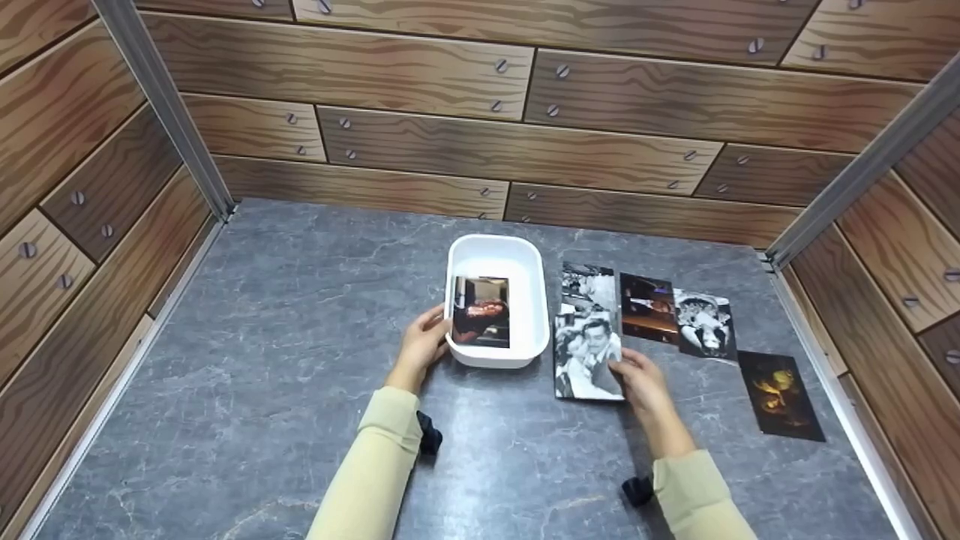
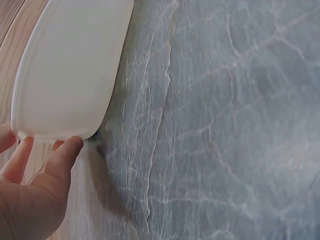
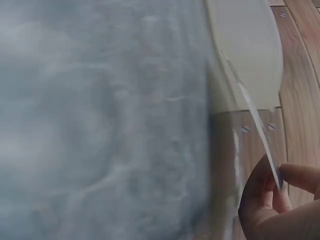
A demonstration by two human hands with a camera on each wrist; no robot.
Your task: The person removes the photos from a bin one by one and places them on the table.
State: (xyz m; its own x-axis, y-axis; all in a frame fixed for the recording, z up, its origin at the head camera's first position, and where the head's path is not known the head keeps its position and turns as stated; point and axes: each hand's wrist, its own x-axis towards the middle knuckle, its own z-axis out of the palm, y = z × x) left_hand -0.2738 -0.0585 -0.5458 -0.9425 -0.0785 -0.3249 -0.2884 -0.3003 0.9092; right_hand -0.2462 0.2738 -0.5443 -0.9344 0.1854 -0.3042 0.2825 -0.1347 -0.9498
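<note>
Fingers, left hand (image 1: pixel 421 343): curled on white tub (image 1: pixel 534 300) rim, steadying it on table (image 1: pixel 247 375). Right hand (image 1: pixel 640 381): pinching black-and-white photo (image 1: pixel 586 352) by its edge, lifted beside tub; one photo (image 1: pixel 481 311) already inside.

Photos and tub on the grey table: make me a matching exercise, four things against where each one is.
Things:
1. colour photo
2. black-and-white portrait photo
3. dark photo with a yellow glow
4. white tub

Places:
A. pinched at its edge by the right hand
B. alone on the table, farthest right
C. inside the tub
D. steadied by the left hand

Pairs: 1-C, 2-A, 3-B, 4-D
</note>
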